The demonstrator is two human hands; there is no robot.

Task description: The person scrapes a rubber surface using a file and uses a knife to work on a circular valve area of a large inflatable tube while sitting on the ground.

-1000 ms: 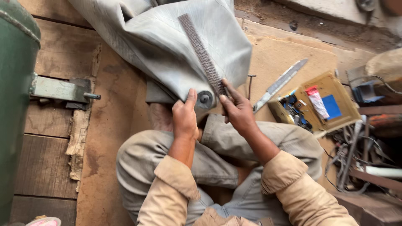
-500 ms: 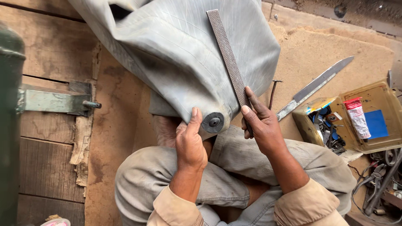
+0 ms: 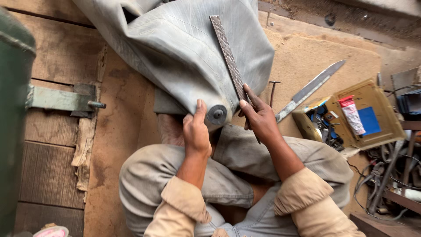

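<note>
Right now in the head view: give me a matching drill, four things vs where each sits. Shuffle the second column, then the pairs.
Things:
1. rasp file
2. round patch
3. long knife blade
4. open yellow box

Places:
A. flat on the board, between the grey rubber tube and the box
B. far right, holding small parts and a blue piece
C. on the tube's lower edge, beside the left hand thumb
D. slanted across the tube, lower end in the right hand

Pairs: 1-D, 2-C, 3-A, 4-B
</note>
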